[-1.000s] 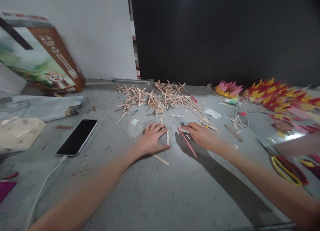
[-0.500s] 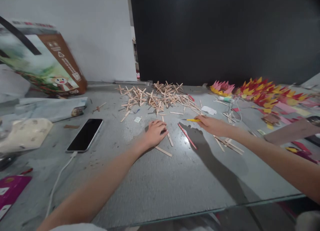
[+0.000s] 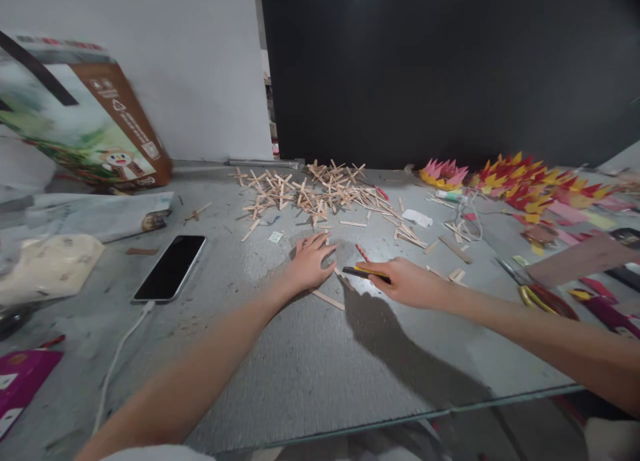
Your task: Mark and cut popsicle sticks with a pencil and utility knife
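The right hand (image 3: 407, 283) is gripping a yellow-and-black cutter (image 3: 357, 272) at the left hand's three o'clock, its tip facing nine, so a slip could be nicking the left hand (image 3: 310, 266), which is resting half-open over a wooden stick (image 3: 345, 280) running toward five o'clock.

Wooden stick (image 3: 345, 280) partly hidden by the left hand (image 3: 311, 264).

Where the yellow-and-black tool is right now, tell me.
Head view, right of centre: the yellow-and-black tool is in the right hand, its dark end pointing toward the left hand.
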Tool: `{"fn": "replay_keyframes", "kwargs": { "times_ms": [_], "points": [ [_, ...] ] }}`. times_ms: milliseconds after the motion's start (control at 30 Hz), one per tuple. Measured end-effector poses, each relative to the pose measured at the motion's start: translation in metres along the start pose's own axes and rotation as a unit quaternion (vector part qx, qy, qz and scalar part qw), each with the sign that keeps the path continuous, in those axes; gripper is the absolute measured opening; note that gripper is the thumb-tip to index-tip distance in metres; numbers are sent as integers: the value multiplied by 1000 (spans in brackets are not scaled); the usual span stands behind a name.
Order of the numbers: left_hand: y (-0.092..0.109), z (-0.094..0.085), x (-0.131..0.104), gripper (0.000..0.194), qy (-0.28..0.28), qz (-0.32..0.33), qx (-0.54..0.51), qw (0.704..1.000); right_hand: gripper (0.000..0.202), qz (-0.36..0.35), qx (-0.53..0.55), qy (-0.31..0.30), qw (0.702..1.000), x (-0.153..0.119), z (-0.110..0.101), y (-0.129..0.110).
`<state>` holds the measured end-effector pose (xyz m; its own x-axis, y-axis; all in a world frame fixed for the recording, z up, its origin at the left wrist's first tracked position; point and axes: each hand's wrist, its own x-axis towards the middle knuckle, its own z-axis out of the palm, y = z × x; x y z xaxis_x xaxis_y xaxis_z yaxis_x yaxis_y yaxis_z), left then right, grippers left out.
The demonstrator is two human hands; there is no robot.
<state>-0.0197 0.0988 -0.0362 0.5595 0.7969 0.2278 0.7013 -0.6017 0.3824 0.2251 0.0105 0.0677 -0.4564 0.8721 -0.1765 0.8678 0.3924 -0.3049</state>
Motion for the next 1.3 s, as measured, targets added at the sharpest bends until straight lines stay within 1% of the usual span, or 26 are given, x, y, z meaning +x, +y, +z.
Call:
{"fn": "replay_keyframes", "kwargs": {
  "times_ms": [100,200,333,633,1000,1300],
  "points": [
    [2,-3,0,47,-9,-5,0,1000,50,9,-11,15,1000,0,13,-3],
    [4,-7,0,47,-18,-13,1,1000,50,10,-6,15,1000,-1,18,-1],
    [6,-9,0,47,-24,-20,-2,1000,50,13,-8,17,1000,-3,16,-2],
    [4,-7,0,47,-17,-15,0,1000,49,21,0,11,1000,-6,14,-7],
    [2,-2,1,47,-11,-14,-7,1000,49,14,-11,16,1000,-5,12,-10],
    [2,-5,1,45,-10,-8,-6,1000,49,23,-16,13,1000,-7,12,-11]
  ]
}}
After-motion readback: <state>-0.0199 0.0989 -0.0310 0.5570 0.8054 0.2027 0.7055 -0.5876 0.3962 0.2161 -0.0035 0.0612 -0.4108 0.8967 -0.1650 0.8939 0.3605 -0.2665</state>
